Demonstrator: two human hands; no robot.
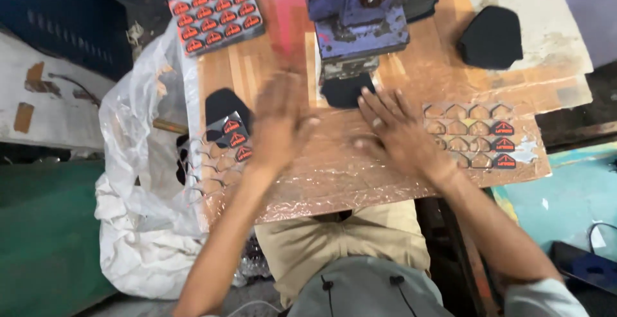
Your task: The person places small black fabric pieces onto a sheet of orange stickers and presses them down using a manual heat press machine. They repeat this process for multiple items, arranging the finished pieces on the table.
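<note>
A person seated at a wooden table [398, 182] works below a blue press [357, 15], both hands spread flat and holding nothing. The left hand [279, 124] is blurred, fingers open, hovering over or resting on the crinkled clear film [334, 176] that covers the tabletop — which of the two cannot be told. The right hand [395, 134] lies palm down with fingers splayed, its fingertips just short of the black pad [347, 91] sitting directly under the press head. The pad looks like a thin, soft piece of foam or fabric: light, bendable, probably best pinched at its near edge, where it sticks out from the press. To the right lies a sheet [472, 136] with most of its shield-shaped badges punched out — only three orange-and-black ones are left along its right side. A similar part-used sheet [225, 147] sits by the left hand, and a full sheet of badges [215, 14] rests at the far left corner. Another black piece [491, 37] lies at the far right, and a white plastic bag [144, 188] hangs off the table's left edge.
</note>
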